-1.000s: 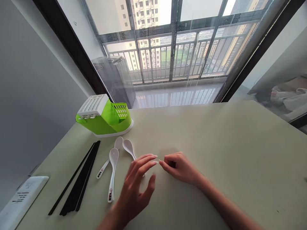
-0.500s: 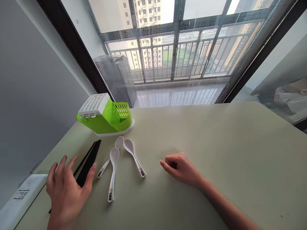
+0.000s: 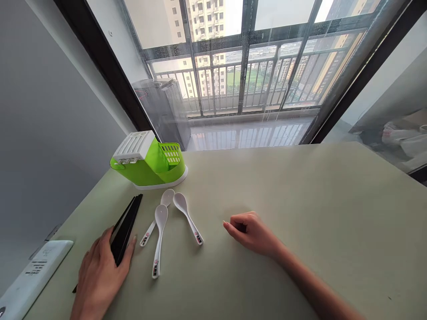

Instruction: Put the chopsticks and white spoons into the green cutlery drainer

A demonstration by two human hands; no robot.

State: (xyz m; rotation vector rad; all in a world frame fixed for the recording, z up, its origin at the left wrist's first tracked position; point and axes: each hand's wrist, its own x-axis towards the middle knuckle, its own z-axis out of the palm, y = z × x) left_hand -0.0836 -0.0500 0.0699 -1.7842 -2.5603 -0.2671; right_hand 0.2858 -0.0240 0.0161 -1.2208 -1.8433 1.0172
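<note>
My left hand (image 3: 100, 273) lies over the near end of a bundle of black chopsticks (image 3: 128, 220) on the pale green table (image 3: 300, 200), fingers closing around them. Three white plastic spoons (image 3: 160, 231) lie just right of the chopsticks, bowls pointing away from me. My right hand (image 3: 251, 233) rests on the table to the right of the spoons, fingers curled loosely, holding nothing. A green and white cutlery holder (image 3: 148, 160) stands behind the spoons near the table's far edge.
A white flat device (image 3: 33, 271) lies at the table's left front corner. A grey wall runs along the left. Behind the table is a large window with a balcony railing, and a grey wrapped object (image 3: 163, 111) stands outside.
My left hand swung from the middle of the table, near my right hand, leftward to the chopsticks and came down on them. My right hand stayed put.
</note>
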